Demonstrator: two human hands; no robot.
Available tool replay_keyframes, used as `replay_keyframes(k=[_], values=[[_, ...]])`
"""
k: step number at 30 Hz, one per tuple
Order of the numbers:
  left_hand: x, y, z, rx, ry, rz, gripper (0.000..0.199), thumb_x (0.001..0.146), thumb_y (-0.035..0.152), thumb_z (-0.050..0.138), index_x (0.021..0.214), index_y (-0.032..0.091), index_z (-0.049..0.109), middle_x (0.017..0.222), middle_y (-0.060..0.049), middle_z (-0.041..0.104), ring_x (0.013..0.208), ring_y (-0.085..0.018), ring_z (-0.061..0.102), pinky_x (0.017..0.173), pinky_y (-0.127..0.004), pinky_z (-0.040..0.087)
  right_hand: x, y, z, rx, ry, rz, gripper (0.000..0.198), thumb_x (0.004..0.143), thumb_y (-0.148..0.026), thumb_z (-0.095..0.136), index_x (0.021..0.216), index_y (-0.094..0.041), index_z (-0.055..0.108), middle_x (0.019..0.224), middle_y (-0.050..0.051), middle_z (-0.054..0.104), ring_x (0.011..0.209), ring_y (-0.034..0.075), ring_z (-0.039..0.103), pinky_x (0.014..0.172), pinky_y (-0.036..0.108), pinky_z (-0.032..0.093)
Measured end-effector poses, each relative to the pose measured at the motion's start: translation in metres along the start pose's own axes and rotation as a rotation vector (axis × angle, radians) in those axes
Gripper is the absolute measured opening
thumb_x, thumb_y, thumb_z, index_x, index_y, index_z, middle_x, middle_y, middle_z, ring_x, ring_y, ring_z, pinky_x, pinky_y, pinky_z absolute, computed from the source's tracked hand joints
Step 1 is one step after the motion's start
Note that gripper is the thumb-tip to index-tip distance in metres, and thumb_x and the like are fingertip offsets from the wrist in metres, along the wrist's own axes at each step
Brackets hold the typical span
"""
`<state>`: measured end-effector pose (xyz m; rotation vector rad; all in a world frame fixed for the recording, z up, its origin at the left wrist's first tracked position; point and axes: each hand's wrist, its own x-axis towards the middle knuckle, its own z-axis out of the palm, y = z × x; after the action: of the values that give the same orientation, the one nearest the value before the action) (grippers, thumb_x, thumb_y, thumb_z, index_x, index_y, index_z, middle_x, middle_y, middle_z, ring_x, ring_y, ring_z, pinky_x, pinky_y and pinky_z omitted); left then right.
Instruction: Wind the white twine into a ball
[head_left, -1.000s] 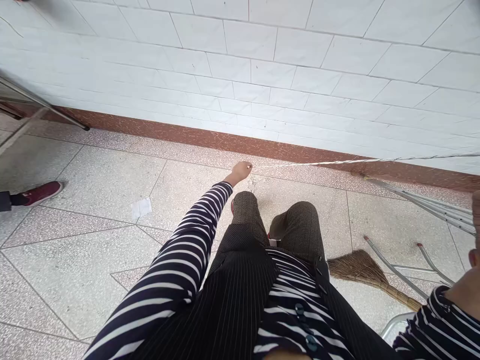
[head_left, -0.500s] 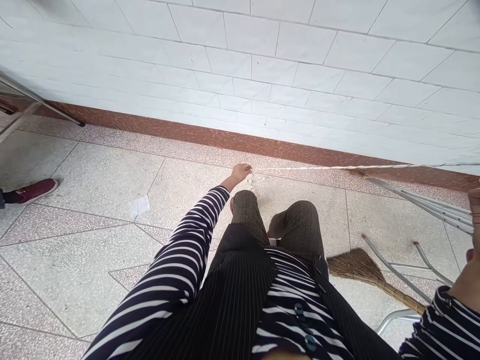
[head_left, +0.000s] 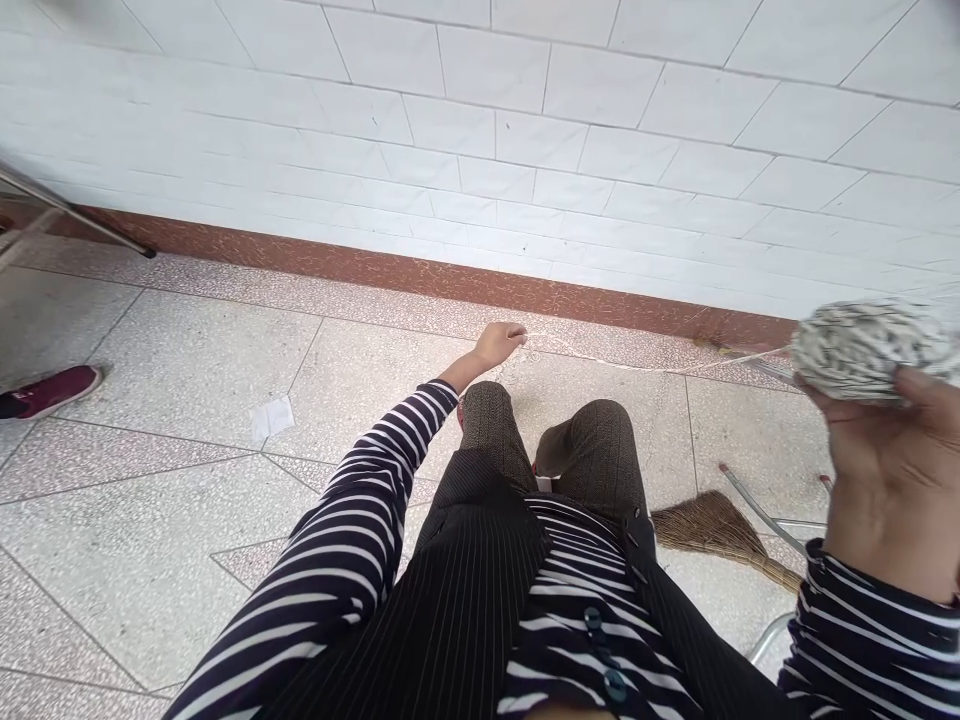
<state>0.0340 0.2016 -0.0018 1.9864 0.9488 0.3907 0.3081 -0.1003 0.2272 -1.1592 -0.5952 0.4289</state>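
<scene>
My right hand (head_left: 892, 460), raised at the right edge, is closed around a ball of white-and-dark string (head_left: 870, 345), slightly blurred. A pale length of string (head_left: 634, 367) runs left from the ball, sagging over the floor. Its other end reaches my left hand (head_left: 501, 343), which is stretched out low beyond my left knee with the fingers pinched on the string. Thin loose strands hang by those fingertips, too fine to make out clearly.
A straw broom (head_left: 709, 525) lies at the right near metal legs (head_left: 757, 510). White tiled wall (head_left: 457, 130) with a red-brown skirting runs ahead. White paper (head_left: 272, 418) lies on the floor; another person's red shoe (head_left: 60, 392) and a metal leg (head_left: 112, 225) are at the left.
My right hand has come in from the right edge, bringing the ball of string into view. The string, taut before, now sags. My left hand has shifted slightly right.
</scene>
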Motion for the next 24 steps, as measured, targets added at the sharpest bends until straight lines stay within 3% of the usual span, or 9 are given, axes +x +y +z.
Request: replay_keyframes(k=[2,5,8,12,16,18,20,24], values=[[-0.003,0.013,0.001,-0.026,-0.010,0.072,0.021,0.088,0.031,0.058,0.084,0.017,0.074,0.086,-0.002,0.073,0.078,-0.017,0.062,0.080,-0.030,0.049,0.001,0.019,0.005,-0.025,-0.115,0.056,0.049,0.055,-0.013,0.077,0.101,-0.028,0.070,0.122,0.007,0.067,0.119,0.033,0.060,0.080,0.048,0.062],[-0.008,0.032,0.002,-0.050,-0.033,0.139,0.022,0.090,0.030,0.057,0.089,0.018,0.075,0.093,-0.003,0.076,0.085,-0.018,0.066,0.085,-0.031,0.050,-0.002,0.051,0.012,-0.100,-0.298,0.299,0.058,0.053,-0.014,0.084,0.107,-0.030,0.069,0.119,0.005,0.068,0.116,0.031,0.062,0.085,0.047,0.060],[-0.014,0.050,0.001,-0.059,-0.058,0.188,0.024,0.090,0.030,0.058,0.097,0.018,0.077,0.104,-0.005,0.077,0.094,-0.020,0.069,0.092,-0.032,0.050,-0.008,0.077,0.024,-0.212,-0.479,0.447,0.062,0.052,-0.019,0.090,0.109,-0.031,0.068,0.130,0.004,0.063,0.117,0.032,0.061,0.088,0.046,0.058],[-0.024,0.073,-0.002,-0.073,-0.083,0.248,0.023,0.089,0.029,0.061,0.100,0.018,0.078,0.107,-0.006,0.077,0.103,-0.022,0.071,0.097,-0.031,0.049,-0.013,0.095,0.047,-0.392,-0.794,0.393,0.057,0.056,-0.029,0.093,0.107,-0.033,0.068,0.159,0.000,0.037,0.137,0.038,0.046,0.101,0.051,0.049],[-0.035,0.091,-0.004,-0.102,-0.139,0.332,0.023,0.091,0.029,0.060,0.099,0.018,0.078,0.098,-0.003,0.078,0.093,-0.019,0.071,0.088,-0.028,0.049,-0.015,0.109,0.067,-0.555,-1.024,0.254,0.053,0.062,-0.032,0.090,0.111,-0.034,0.069,0.164,-0.001,0.028,0.151,0.039,0.025,0.118,0.057,0.026],[-0.038,0.098,-0.004,-0.117,-0.178,0.372,0.023,0.092,0.030,0.058,0.097,0.019,0.077,0.092,-0.002,0.077,0.085,-0.017,0.069,0.082,-0.026,0.048,-0.018,0.118,0.071,-0.559,-1.088,0.251,0.053,0.063,-0.031,0.088,0.112,-0.033,0.069,0.160,0.002,0.037,0.149,0.038,0.029,0.118,0.056,0.023],[-0.040,0.100,-0.004,-0.123,-0.194,0.391,0.023,0.092,0.030,0.058,0.093,0.019,0.077,0.086,0.000,0.075,0.080,-0.015,0.067,0.078,-0.025,0.047,-0.022,0.126,0.071,-0.543,-1.094,0.284,0.052,0.063,-0.030,0.087,0.112,-0.032,0.069,0.147,0.004,0.050,0.140,0.037,0.042,0.116,0.055,0.027],[-0.039,0.092,-0.002,-0.207,-0.112,0.326,0.018,0.087,0.029,0.063,0.087,0.017,0.077,0.084,-0.001,0.074,0.081,-0.016,0.067,0.080,-0.026,0.047,-0.033,0.133,0.060,-0.545,-0.983,0.293,0.052,0.060,-0.030,0.089,0.109,-0.032,0.072,0.133,0.002,0.059,0.125,0.033,0.054,0.108,0.048,0.037]])
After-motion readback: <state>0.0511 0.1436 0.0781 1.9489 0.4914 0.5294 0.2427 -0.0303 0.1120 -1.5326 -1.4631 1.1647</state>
